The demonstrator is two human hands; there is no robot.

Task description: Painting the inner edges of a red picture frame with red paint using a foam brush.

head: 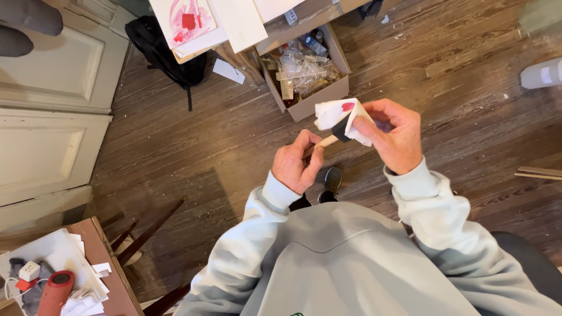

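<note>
The left hand (298, 164) is pinched shut on the wooden handle (325, 141) of a foam brush, whose long axis runs up and to the right into the right hand (393, 136) — the nearer of the two to the dark brush head (341, 129). That hand's fingers are clamped on a red-stained white paper towel (339, 116) folded round the head — most of it is hidden, as is the handle's lower end in the left fist.

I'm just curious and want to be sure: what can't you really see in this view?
- Brush: its head is wrapped in the white tissue held by the right hand.
- Its handle end is hidden in the left hand.
- Cardboard box: its contents are too small to identify.
</note>
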